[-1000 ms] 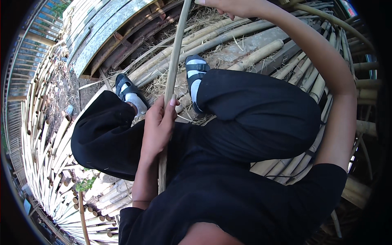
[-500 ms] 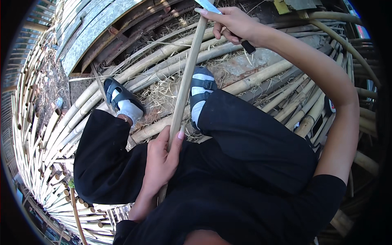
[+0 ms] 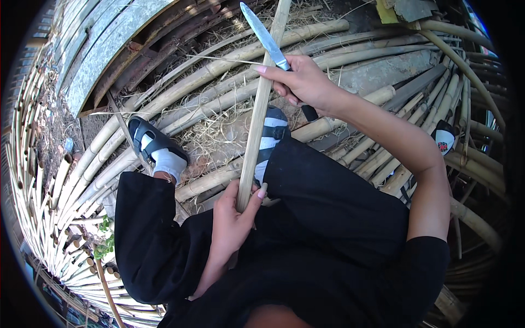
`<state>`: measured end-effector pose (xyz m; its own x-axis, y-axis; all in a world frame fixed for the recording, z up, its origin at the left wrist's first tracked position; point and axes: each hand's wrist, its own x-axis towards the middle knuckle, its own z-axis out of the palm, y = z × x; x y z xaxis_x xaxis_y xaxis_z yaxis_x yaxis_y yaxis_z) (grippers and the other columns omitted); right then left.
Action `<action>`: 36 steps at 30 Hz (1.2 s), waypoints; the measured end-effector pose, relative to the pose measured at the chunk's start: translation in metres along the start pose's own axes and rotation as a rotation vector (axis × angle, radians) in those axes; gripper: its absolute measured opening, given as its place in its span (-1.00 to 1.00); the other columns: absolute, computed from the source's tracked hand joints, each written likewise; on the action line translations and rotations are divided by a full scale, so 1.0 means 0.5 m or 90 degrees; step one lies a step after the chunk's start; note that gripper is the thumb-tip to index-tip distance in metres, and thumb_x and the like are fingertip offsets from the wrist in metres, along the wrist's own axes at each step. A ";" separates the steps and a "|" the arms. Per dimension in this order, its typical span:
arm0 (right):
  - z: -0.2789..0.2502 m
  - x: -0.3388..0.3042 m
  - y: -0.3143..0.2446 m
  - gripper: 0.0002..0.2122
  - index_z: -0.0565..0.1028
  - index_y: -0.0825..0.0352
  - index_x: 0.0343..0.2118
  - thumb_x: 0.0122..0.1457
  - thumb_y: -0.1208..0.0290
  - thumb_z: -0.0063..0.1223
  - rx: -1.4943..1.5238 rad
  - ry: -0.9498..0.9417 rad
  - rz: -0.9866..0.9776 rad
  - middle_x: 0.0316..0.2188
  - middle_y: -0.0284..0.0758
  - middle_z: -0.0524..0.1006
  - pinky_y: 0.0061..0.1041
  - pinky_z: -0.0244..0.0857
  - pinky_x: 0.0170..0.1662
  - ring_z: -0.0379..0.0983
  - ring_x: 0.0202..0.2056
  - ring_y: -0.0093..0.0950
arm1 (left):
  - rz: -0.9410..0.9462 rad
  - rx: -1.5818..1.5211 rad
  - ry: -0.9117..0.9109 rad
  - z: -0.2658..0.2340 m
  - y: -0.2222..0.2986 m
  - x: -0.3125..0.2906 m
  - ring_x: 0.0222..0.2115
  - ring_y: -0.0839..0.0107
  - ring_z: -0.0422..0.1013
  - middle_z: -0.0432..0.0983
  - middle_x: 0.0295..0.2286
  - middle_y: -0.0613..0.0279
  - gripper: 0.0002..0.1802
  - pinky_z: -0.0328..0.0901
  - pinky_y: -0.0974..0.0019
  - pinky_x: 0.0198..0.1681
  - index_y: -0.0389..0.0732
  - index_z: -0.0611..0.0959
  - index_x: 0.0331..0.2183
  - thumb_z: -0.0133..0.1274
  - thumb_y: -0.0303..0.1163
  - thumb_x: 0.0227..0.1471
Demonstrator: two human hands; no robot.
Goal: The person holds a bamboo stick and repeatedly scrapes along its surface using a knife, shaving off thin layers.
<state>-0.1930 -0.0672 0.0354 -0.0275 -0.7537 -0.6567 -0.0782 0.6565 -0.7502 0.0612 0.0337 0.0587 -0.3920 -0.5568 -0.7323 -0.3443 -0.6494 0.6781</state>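
Observation:
My left hand (image 3: 232, 224) is wrapped round the near end of a long, flat bamboo strip (image 3: 255, 131), which slants up and away between my knees. Higher up, my right hand (image 3: 310, 85) grips a knife (image 3: 263, 35) by its dark handle. The blade points up and left and crosses the strip, its tip beyond the strip's left side. My right thumb presses at the strip's left edge, where a thin sliver (image 3: 219, 58) sticks out to the left. The strip's far end runs out of the picture.
Bamboo poles (image 3: 219, 106) lie across the ground around my sandalled feet, with pale shavings (image 3: 205, 128) scattered between. A weathered wooden platform (image 3: 104, 46) stands at the far left. Stacked bamboo (image 3: 60, 202) lines the left side, and more poles (image 3: 404, 131) lie at the right.
My right hand and the knife have come nearer along the strip, and more of the blade shows. The strip's near end no longer reaches far below my left hand. The whole view has shifted slightly.

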 end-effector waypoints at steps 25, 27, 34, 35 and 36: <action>0.046 -0.182 -0.023 -0.74 0.42 0.37 -0.32 0.26 0.22 -0.05 -0.642 -0.020 -0.361 -0.64 -0.14 0.41 -0.25 0.18 -0.48 0.37 -0.58 -0.13 | 0.230 0.093 0.204 0.032 -0.039 -0.043 -0.66 0.25 0.25 0.35 -0.70 0.04 -0.62 0.13 0.18 -0.58 -0.37 0.49 -0.46 0.03 -0.20 0.17; 0.039 -0.176 0.009 -0.74 0.38 0.36 -0.34 0.27 0.21 -0.10 -0.696 0.024 -0.350 -0.63 -0.06 0.43 -0.15 0.18 -0.47 0.39 -0.53 -0.02 | 0.247 0.093 0.209 0.038 -0.036 -0.039 -0.66 -0.11 0.36 0.37 -0.70 -0.16 -0.59 0.20 0.02 -0.55 -0.37 0.46 -0.48 0.02 -0.18 0.16; 0.013 -0.167 0.021 -0.73 0.34 0.34 -0.45 0.27 0.22 -0.09 -0.748 0.058 -0.450 -0.72 -0.12 0.39 -0.13 0.17 -0.54 0.36 -0.63 -0.04 | 0.266 0.152 0.240 0.056 -0.017 -0.025 -0.72 0.37 0.21 0.31 -0.73 0.03 -0.57 0.12 0.21 -0.61 -0.37 0.45 -0.51 0.01 -0.17 0.18; 0.009 -0.168 0.021 -0.73 0.34 0.34 -0.46 0.26 0.22 -0.08 -0.735 0.055 -0.458 -0.72 -0.11 0.39 -0.14 0.17 -0.55 0.36 -0.63 -0.05 | 0.274 0.150 0.237 0.058 -0.013 -0.025 -0.73 0.36 0.20 0.31 -0.73 0.03 -0.57 0.12 0.20 -0.61 -0.38 0.45 -0.51 0.01 -0.18 0.18; 0.007 -0.169 0.022 -0.73 0.34 0.34 -0.47 0.26 0.23 -0.07 -0.720 0.054 -0.466 -0.72 -0.11 0.39 -0.15 0.17 -0.55 0.36 -0.63 -0.05 | 0.275 0.148 0.241 0.060 -0.010 -0.026 -0.73 0.36 0.20 0.31 -0.73 0.03 -0.57 0.12 0.20 -0.61 -0.38 0.45 -0.51 0.01 -0.18 0.18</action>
<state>-0.1879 0.0037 0.0824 0.3165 -0.9435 -0.0986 -0.8719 -0.2483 -0.4221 0.0421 0.0596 0.0669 -0.2225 -0.9169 -0.3315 -0.4149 -0.2186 0.8832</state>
